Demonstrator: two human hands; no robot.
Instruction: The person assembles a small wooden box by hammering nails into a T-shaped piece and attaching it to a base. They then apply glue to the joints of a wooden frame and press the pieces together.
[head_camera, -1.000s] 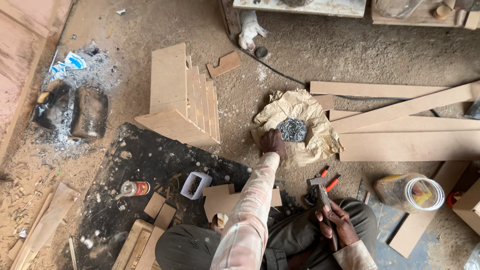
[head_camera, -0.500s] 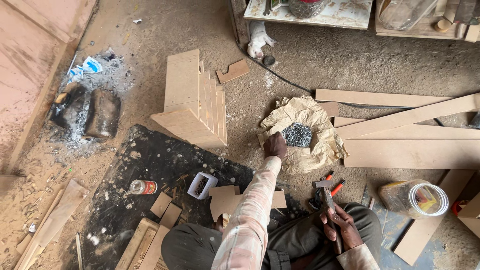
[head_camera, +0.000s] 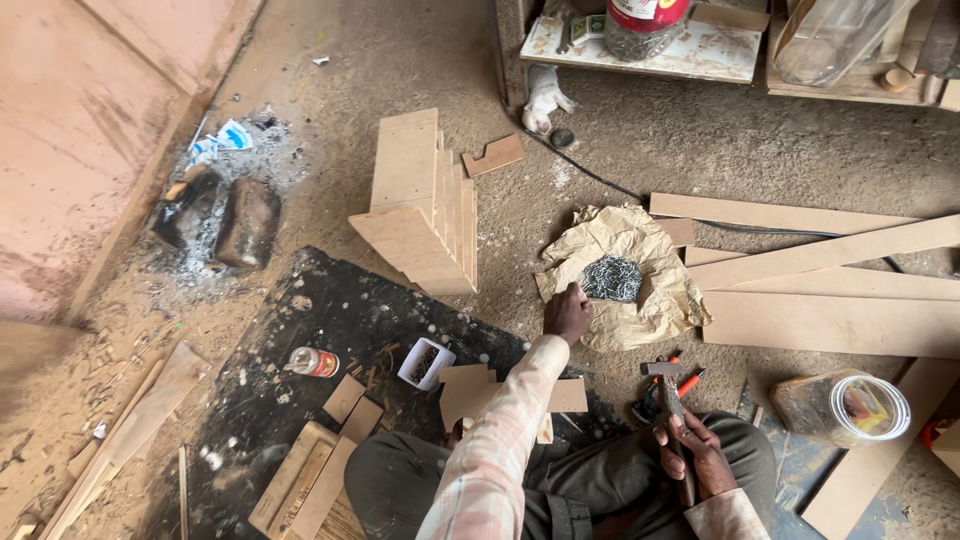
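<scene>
From the head camera I see my left hand (head_camera: 567, 312) stretched out, fingers curled shut on nothing I can see, at the near edge of the crumpled brown paper (head_camera: 640, 322). The pile of small nails (head_camera: 611, 279) lies just beyond it, up and to the right (nearer this hand). My right hand (head_camera: 690, 450) grips the hammer (head_camera: 668, 400) over my lap, its handle running toward me.

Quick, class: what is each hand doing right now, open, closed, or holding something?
Left hand: closed, knuckles up, at the edge of the crumpled paper; contents cannot be told.
Right hand: closed around a hammer.
</scene>
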